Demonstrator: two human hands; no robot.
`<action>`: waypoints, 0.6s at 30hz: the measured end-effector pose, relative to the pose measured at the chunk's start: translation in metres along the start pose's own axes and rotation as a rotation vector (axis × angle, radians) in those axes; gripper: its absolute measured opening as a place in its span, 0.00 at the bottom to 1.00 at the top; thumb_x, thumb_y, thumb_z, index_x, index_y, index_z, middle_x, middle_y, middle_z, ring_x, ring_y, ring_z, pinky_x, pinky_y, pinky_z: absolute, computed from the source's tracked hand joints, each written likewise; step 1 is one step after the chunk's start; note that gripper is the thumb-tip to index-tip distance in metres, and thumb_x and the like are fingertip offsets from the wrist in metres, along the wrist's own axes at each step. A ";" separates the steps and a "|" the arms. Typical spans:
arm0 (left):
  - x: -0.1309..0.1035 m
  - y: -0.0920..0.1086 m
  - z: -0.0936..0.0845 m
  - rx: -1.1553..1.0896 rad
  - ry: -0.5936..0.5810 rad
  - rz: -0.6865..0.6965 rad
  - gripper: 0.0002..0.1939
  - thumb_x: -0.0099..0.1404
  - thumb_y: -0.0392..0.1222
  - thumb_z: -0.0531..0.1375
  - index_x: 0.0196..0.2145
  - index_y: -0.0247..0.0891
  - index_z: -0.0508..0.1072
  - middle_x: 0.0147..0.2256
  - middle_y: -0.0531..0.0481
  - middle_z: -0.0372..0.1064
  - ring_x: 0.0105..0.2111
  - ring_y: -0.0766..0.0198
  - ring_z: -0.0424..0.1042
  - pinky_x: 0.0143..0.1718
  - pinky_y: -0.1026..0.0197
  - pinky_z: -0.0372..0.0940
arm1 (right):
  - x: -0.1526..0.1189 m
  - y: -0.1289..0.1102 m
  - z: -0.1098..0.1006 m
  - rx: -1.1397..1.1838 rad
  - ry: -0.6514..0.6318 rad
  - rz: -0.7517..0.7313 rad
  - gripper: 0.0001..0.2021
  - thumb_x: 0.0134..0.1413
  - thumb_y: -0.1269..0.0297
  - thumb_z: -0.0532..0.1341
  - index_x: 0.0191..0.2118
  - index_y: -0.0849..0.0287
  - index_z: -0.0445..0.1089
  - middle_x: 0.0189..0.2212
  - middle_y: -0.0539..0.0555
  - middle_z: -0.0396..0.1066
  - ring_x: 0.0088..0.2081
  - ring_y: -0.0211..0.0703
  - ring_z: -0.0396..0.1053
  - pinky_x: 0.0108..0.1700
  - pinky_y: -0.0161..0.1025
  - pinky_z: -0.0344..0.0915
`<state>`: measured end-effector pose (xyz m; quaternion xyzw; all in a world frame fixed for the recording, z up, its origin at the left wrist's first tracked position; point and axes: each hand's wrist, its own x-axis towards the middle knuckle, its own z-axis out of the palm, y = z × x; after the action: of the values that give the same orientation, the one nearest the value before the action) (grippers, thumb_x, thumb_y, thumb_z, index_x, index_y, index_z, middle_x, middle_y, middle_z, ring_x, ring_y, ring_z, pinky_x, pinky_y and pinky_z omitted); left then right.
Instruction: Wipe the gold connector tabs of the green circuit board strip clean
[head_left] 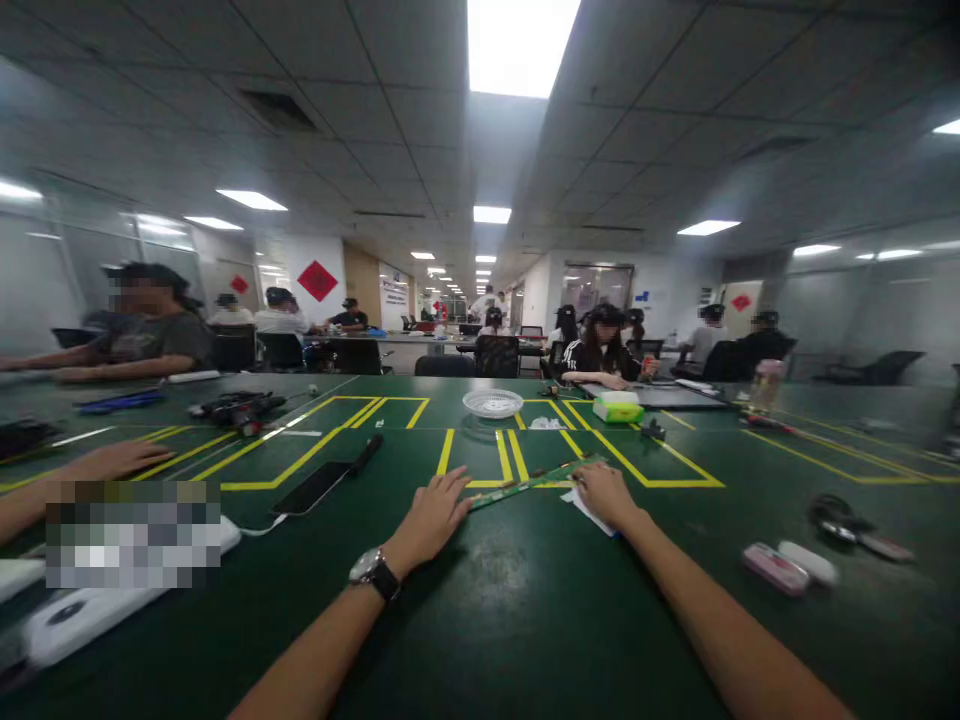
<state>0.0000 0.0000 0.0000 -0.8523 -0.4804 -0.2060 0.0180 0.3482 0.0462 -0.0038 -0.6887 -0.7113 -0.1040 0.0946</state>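
A thin green strip point(525, 486) lies slanted over the green table, between my two hands. My left hand point(433, 515), with a watch on its wrist, rests palm down at the strip's left end, fingers spread. At the strip's right end is my right hand point(604, 492), its fingers bent down onto the strip. A white sheet or packet point(589, 508) lies partly under my right hand. Farther back stands a white round basket point(493, 403).
A phone point(313, 488) with a white cable lies left of my hands. Another person's hand point(124, 457) rests at the far left. A green tissue pack point(618, 407) stands at the back right. Pink and white cases point(777, 568) lie on the right.
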 end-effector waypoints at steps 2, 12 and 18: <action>0.000 0.002 0.001 0.010 -0.008 0.010 0.21 0.73 0.50 0.44 0.59 0.43 0.59 0.63 0.47 0.50 0.60 0.56 0.51 0.54 0.49 0.55 | -0.005 0.015 -0.002 -0.019 0.004 0.058 0.16 0.57 0.67 0.50 0.45 0.56 0.72 0.48 0.58 0.70 0.51 0.51 0.62 0.51 0.46 0.55; -0.002 0.010 -0.004 0.021 -0.052 0.035 0.22 0.72 0.50 0.44 0.60 0.43 0.57 0.61 0.47 0.53 0.58 0.55 0.53 0.53 0.51 0.54 | -0.005 0.018 0.001 -0.032 -0.037 0.088 0.20 0.60 0.64 0.45 0.53 0.57 0.67 0.53 0.61 0.65 0.53 0.53 0.60 0.54 0.52 0.52; -0.003 0.009 -0.001 0.007 -0.097 0.061 0.23 0.72 0.51 0.44 0.60 0.42 0.57 0.60 0.46 0.55 0.58 0.54 0.53 0.54 0.51 0.53 | -0.004 0.017 0.009 -0.052 -0.108 0.118 0.24 0.62 0.60 0.41 0.60 0.56 0.60 0.60 0.60 0.56 0.62 0.58 0.48 0.59 0.60 0.39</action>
<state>0.0062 -0.0076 0.0014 -0.8754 -0.4553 -0.1622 0.0042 0.3654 0.0451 -0.0135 -0.7363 -0.6706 -0.0792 0.0442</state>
